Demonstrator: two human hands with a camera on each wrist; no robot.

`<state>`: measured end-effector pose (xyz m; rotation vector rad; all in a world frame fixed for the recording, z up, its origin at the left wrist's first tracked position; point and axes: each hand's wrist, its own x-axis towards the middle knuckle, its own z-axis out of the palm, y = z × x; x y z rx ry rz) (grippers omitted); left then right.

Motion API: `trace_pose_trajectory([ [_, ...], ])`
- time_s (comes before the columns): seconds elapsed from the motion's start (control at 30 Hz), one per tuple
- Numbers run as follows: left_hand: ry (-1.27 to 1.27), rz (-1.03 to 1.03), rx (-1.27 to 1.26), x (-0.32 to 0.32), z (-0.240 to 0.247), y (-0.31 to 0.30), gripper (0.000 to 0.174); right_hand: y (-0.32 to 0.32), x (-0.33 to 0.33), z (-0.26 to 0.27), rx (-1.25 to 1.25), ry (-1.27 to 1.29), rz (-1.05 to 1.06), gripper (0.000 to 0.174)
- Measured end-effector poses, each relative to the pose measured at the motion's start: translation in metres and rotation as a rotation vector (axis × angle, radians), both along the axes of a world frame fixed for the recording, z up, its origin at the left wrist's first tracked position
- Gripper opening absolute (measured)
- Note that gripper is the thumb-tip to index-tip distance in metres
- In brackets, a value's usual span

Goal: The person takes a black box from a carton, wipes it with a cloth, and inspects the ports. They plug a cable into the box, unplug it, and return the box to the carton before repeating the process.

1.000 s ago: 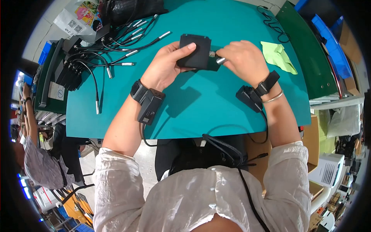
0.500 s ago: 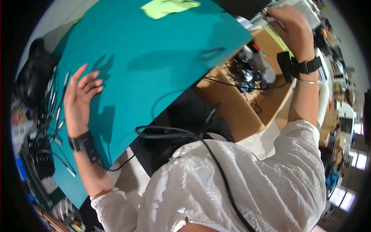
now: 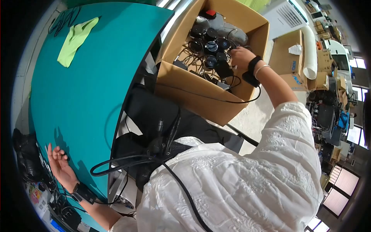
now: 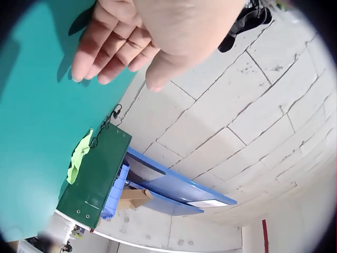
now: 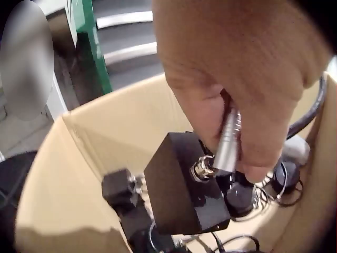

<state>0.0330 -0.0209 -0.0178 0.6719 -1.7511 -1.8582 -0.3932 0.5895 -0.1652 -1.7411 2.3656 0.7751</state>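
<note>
In the right wrist view, the fingers of my right hand (image 3: 242, 58) curl round a cable's silver plug (image 5: 229, 142). Just beside that plug is a black box (image 5: 179, 184) with a threaded metal connector on its side. The hand is inside an open cardboard box (image 3: 193, 92), above a heap of black devices (image 3: 210, 46) and cables. My left hand (image 3: 62, 168) hovers over the teal table (image 3: 85, 100), palm up, fingers loosely bent and holding nothing. Close to it, at the table's far left, lie dark cables with silver plugs (image 3: 45, 164).
A lime-green cloth (image 3: 77, 40) lies on the table beside a thin black cable (image 3: 63, 23). A black bag (image 3: 25, 154) stands at the left edge. Another cardboard box (image 3: 284, 54) and a white unit (image 3: 286, 17) are on the floor. A looped cable (image 3: 116, 168) crosses my lap.
My left hand has let go of the black box. My right hand has carried it rightward off the table and down into the cardboard box, as my view turned right.
</note>
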Motion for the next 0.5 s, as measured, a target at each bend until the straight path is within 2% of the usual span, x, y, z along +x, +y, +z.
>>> trace_pose_trajectory([
  [0.1,-0.018,0.033,-0.019,0.004,-0.003,-0.007,0.050,-0.013,0.009,-0.026,0.253,-0.120,0.101,0.008],
  [0.23,-0.032,0.060,-0.083,0.005,-0.005,-0.007,0.045,-0.019,0.022,-0.056,0.182,-0.273,-0.024,0.011],
  [0.3,-0.040,0.081,-0.102,-0.001,-0.001,0.003,0.044,-0.027,0.023,-0.060,0.280,-0.291,0.190,0.013],
  [0.43,-0.093,0.146,-0.143,-0.006,0.000,0.009,0.043,-0.040,0.010,-0.071,0.229,-0.299,0.221,0.012],
  [0.5,-0.107,0.147,-0.175,-0.006,0.001,0.010,0.043,-0.041,0.000,-0.097,0.177,-0.280,0.223,0.013],
])
